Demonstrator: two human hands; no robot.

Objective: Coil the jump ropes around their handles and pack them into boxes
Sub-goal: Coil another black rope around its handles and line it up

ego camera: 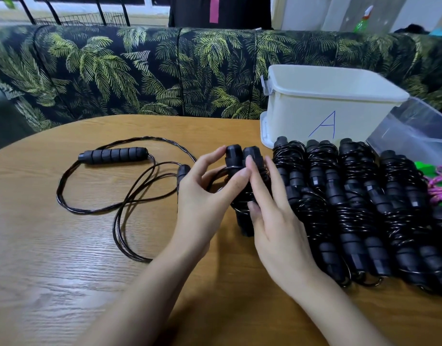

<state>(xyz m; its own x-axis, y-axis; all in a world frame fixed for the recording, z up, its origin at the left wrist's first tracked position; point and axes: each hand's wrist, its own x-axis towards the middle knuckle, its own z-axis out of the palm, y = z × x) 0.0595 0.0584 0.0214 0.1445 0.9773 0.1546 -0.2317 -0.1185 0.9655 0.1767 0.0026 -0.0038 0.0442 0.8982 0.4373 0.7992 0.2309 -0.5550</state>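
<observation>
Grip of left hand (pixel 205 206) and right hand (pixel 277 221) on coiled jump rope (pixel 233 156); wooden table (pixel 65 270) beneath

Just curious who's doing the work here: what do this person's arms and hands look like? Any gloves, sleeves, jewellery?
Both are bare. The left hand and right hand wear no gloves, rings or wristwear, and the nails look short and unpainted. No sleeve shows on the left forearm or right forearm.
</observation>
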